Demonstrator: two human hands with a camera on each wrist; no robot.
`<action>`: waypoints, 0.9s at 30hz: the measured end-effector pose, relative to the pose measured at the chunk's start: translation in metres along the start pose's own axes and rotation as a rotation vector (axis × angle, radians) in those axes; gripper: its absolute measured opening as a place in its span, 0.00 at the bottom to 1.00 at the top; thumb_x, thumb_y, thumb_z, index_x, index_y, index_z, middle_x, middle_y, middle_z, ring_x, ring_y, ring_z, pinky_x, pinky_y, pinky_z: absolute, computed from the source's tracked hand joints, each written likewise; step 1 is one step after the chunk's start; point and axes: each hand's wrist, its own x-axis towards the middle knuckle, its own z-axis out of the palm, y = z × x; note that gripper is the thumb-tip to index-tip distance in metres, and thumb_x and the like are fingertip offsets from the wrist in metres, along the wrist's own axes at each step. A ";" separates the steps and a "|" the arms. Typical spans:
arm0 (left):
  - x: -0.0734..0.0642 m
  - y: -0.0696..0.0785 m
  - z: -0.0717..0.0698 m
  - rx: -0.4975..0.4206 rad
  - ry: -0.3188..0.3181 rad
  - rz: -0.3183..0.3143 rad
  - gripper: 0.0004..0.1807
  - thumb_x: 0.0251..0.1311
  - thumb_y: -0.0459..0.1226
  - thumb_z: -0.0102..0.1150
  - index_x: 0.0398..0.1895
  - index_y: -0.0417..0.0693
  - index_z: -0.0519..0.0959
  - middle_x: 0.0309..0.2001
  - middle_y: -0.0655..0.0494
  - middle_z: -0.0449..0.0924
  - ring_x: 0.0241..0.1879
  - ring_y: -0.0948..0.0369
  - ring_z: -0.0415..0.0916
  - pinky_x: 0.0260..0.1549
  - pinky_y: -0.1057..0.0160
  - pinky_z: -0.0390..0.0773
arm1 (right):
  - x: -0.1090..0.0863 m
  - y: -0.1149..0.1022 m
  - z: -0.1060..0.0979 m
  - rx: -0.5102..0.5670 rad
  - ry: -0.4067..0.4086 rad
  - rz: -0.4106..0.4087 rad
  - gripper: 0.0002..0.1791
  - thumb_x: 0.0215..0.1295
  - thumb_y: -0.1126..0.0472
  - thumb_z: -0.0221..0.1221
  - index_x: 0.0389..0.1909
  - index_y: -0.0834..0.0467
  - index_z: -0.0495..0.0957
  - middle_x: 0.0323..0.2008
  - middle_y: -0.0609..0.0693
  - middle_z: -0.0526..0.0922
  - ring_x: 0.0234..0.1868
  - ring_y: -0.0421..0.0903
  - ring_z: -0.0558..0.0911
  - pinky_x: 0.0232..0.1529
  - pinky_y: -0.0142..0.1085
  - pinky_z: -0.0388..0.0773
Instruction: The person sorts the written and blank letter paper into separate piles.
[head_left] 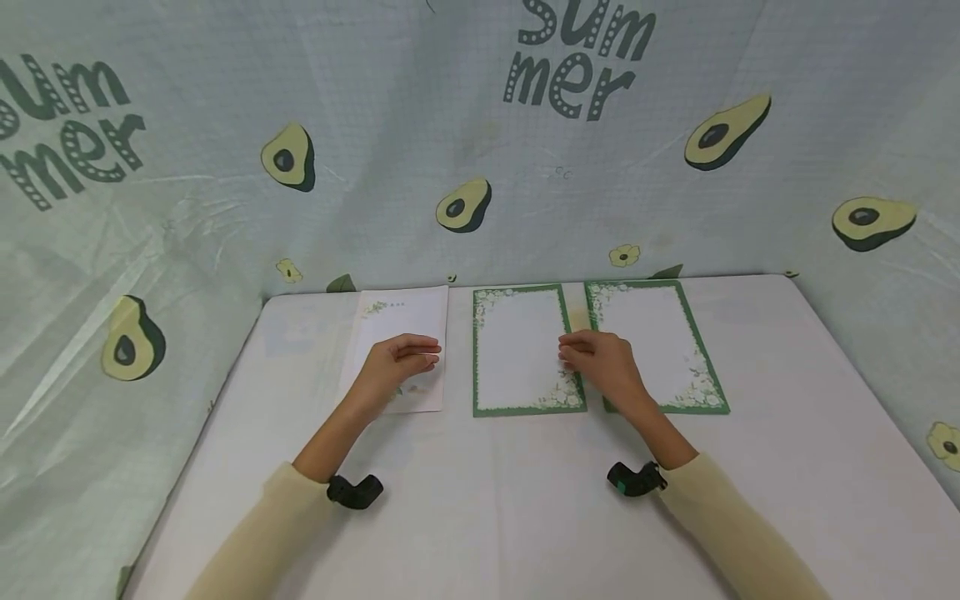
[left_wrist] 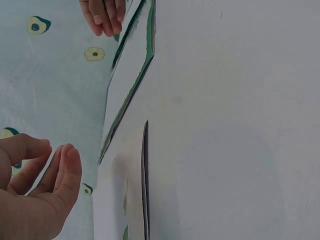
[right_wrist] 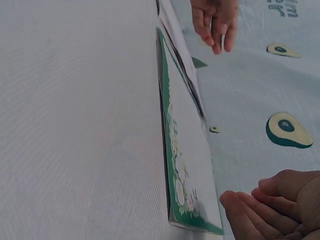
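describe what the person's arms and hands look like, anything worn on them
The left hand and right hand are bare, without gloves. Long, plain cream sleeves cover the forearms. At each cuff sits a small, black, bent wrist camera; the right one carries a small green mark.

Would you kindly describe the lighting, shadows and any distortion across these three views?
Head view: soft, even light, faint shadows beside the sleeves on the white tabletop; left wrist view: dimmer, greyer, the left hand fairly sharp; right wrist view: similarly dim, the nearer green-bordered sheet steeply foreshortened.
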 end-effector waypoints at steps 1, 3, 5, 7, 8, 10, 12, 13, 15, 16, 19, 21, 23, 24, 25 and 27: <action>0.001 0.000 0.002 0.005 0.002 0.002 0.19 0.72 0.28 0.55 0.63 0.31 0.75 0.60 0.35 0.78 0.59 0.42 0.78 0.59 0.52 0.80 | -0.001 0.001 -0.002 -0.017 0.000 0.002 0.15 0.73 0.60 0.62 0.55 0.63 0.84 0.44 0.57 0.89 0.41 0.50 0.90 0.43 0.40 0.87; 0.001 0.000 0.006 0.022 0.008 0.005 0.18 0.72 0.28 0.55 0.63 0.32 0.75 0.59 0.36 0.79 0.59 0.43 0.79 0.59 0.52 0.80 | -0.002 0.003 -0.006 -0.039 0.001 0.006 0.16 0.73 0.58 0.62 0.55 0.62 0.84 0.44 0.56 0.89 0.41 0.49 0.90 0.43 0.41 0.87; 0.002 0.000 0.010 0.022 0.012 0.009 0.19 0.71 0.28 0.56 0.63 0.32 0.75 0.59 0.36 0.79 0.59 0.44 0.79 0.59 0.53 0.80 | -0.002 0.005 -0.009 -0.050 0.000 0.009 0.16 0.73 0.58 0.62 0.56 0.61 0.84 0.45 0.56 0.89 0.41 0.49 0.90 0.44 0.42 0.87; 0.004 0.001 0.014 0.009 0.014 0.016 0.19 0.71 0.28 0.57 0.63 0.32 0.75 0.59 0.36 0.79 0.59 0.44 0.79 0.58 0.56 0.81 | -0.002 0.007 -0.013 -0.053 -0.002 0.012 0.16 0.73 0.58 0.62 0.56 0.61 0.83 0.46 0.57 0.89 0.42 0.49 0.90 0.44 0.43 0.87; 0.004 0.001 0.016 0.004 0.015 0.021 0.19 0.71 0.28 0.57 0.63 0.31 0.75 0.59 0.36 0.79 0.58 0.43 0.79 0.57 0.58 0.82 | -0.002 0.007 -0.015 -0.054 -0.002 0.013 0.16 0.73 0.58 0.62 0.57 0.61 0.83 0.46 0.57 0.89 0.42 0.49 0.90 0.44 0.43 0.87; 0.005 0.001 0.019 -0.013 0.016 0.031 0.19 0.70 0.27 0.57 0.62 0.30 0.75 0.59 0.36 0.80 0.58 0.43 0.79 0.55 0.63 0.82 | -0.002 0.009 -0.018 -0.049 -0.004 0.017 0.16 0.73 0.59 0.62 0.57 0.61 0.83 0.47 0.58 0.88 0.42 0.50 0.90 0.44 0.42 0.87; 0.006 0.000 0.023 -0.027 0.015 0.042 0.19 0.70 0.27 0.57 0.62 0.29 0.75 0.59 0.35 0.79 0.58 0.42 0.79 0.54 0.65 0.83 | -0.003 0.011 -0.020 -0.062 0.003 0.017 0.16 0.73 0.58 0.61 0.56 0.61 0.83 0.47 0.58 0.88 0.41 0.50 0.90 0.42 0.40 0.87; 0.007 0.000 0.025 -0.033 0.015 0.043 0.19 0.70 0.27 0.57 0.62 0.29 0.75 0.59 0.35 0.79 0.58 0.42 0.79 0.53 0.66 0.83 | -0.003 0.012 -0.021 -0.074 0.005 0.016 0.16 0.73 0.58 0.61 0.56 0.61 0.83 0.46 0.58 0.89 0.41 0.50 0.90 0.41 0.40 0.86; 0.008 0.000 0.028 -0.034 0.017 0.045 0.19 0.70 0.26 0.57 0.62 0.28 0.75 0.58 0.34 0.79 0.58 0.42 0.79 0.53 0.66 0.83 | -0.003 0.014 -0.022 -0.098 0.011 0.013 0.16 0.74 0.58 0.61 0.56 0.61 0.84 0.45 0.58 0.89 0.40 0.50 0.89 0.39 0.38 0.85; 0.009 0.000 0.030 -0.034 0.017 0.045 0.19 0.70 0.26 0.57 0.62 0.28 0.75 0.59 0.34 0.79 0.59 0.42 0.79 0.53 0.66 0.83 | -0.004 0.014 -0.022 -0.113 0.013 0.010 0.16 0.74 0.57 0.61 0.55 0.61 0.84 0.45 0.58 0.89 0.39 0.50 0.89 0.38 0.37 0.84; 0.011 -0.001 0.035 -0.017 0.025 0.039 0.19 0.70 0.26 0.57 0.62 0.28 0.74 0.58 0.34 0.79 0.59 0.43 0.79 0.54 0.64 0.82 | -0.004 0.016 -0.023 -0.128 0.015 0.000 0.16 0.74 0.58 0.61 0.55 0.62 0.84 0.44 0.59 0.89 0.39 0.51 0.89 0.36 0.36 0.83; 0.012 -0.001 0.038 0.000 0.030 0.034 0.20 0.70 0.27 0.56 0.63 0.29 0.74 0.59 0.34 0.79 0.59 0.43 0.79 0.55 0.62 0.82 | -0.003 0.017 -0.023 -0.119 0.014 -0.007 0.15 0.73 0.58 0.61 0.54 0.62 0.84 0.44 0.59 0.89 0.39 0.51 0.89 0.36 0.34 0.83; 0.014 -0.002 0.040 0.019 0.035 0.023 0.20 0.71 0.28 0.56 0.64 0.30 0.74 0.59 0.35 0.79 0.58 0.45 0.79 0.56 0.60 0.82 | -0.002 0.018 -0.023 -0.110 0.013 -0.011 0.15 0.73 0.60 0.62 0.54 0.63 0.84 0.43 0.59 0.89 0.38 0.51 0.89 0.36 0.34 0.83; 0.015 -0.002 0.042 0.021 0.036 0.018 0.20 0.71 0.28 0.57 0.64 0.31 0.74 0.59 0.35 0.79 0.59 0.45 0.79 0.57 0.59 0.82 | -0.001 0.018 -0.023 -0.108 0.011 -0.013 0.14 0.73 0.60 0.62 0.53 0.64 0.84 0.43 0.59 0.89 0.38 0.51 0.89 0.36 0.34 0.83; 0.017 -0.003 0.043 0.022 0.036 0.014 0.20 0.71 0.28 0.56 0.64 0.31 0.74 0.59 0.36 0.79 0.59 0.46 0.79 0.57 0.58 0.82 | 0.000 0.018 -0.023 -0.107 0.009 -0.011 0.14 0.73 0.61 0.62 0.53 0.64 0.84 0.43 0.59 0.89 0.38 0.51 0.89 0.37 0.34 0.83; 0.019 -0.004 0.045 0.025 0.041 0.007 0.20 0.71 0.29 0.57 0.65 0.32 0.74 0.59 0.37 0.79 0.59 0.46 0.79 0.58 0.57 0.81 | 0.003 0.018 -0.022 -0.111 0.002 -0.010 0.14 0.73 0.61 0.61 0.53 0.64 0.84 0.43 0.59 0.89 0.38 0.51 0.89 0.37 0.35 0.83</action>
